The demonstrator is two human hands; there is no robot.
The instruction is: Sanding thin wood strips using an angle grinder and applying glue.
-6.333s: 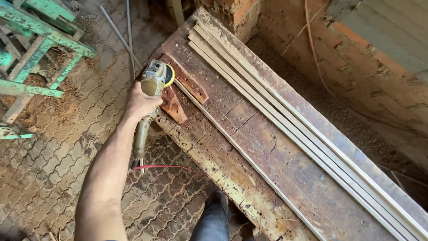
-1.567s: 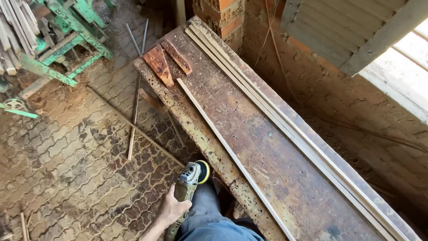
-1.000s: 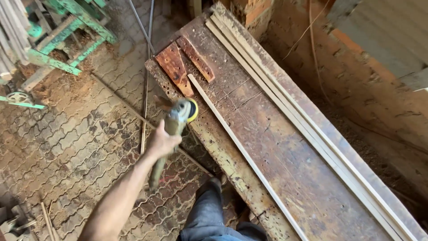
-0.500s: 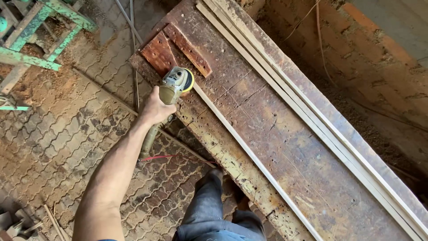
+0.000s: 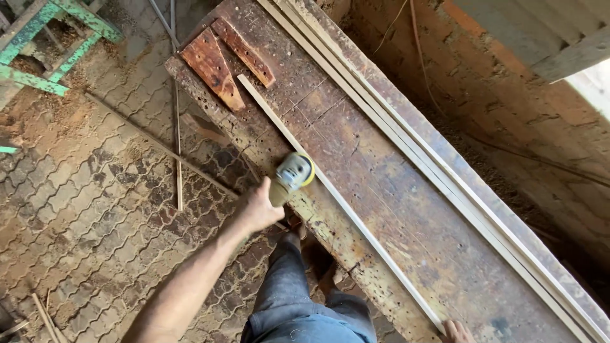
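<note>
My left hand (image 5: 257, 209) grips the handle of a grey sander (image 5: 294, 171) with a yellow-rimmed disc. The disc sits against a long thin wooden strip (image 5: 356, 222) that lies diagonally on a worn, hole-pocked workbench (image 5: 406, 197). The sander is about a third of the way along the strip from its far end. Only the fingers of my right hand (image 5: 455, 331) show at the bottom edge, touching the strip's near end. The frame cuts off the rest of that hand.
Several more thin strips (image 5: 406, 136) lie along the bench's far edge by a brick wall (image 5: 508, 108). Two reddish wood blocks (image 5: 213, 63) sit at the bench's far end. Rods (image 5: 176, 127) lie on the paved floor, and a green metal frame (image 5: 44, 38) stands at the upper left.
My left hand has drawn the sander along the strip toward me, away from the reddish blocks. My right hand's fingers have come into view at the strip's near end.
</note>
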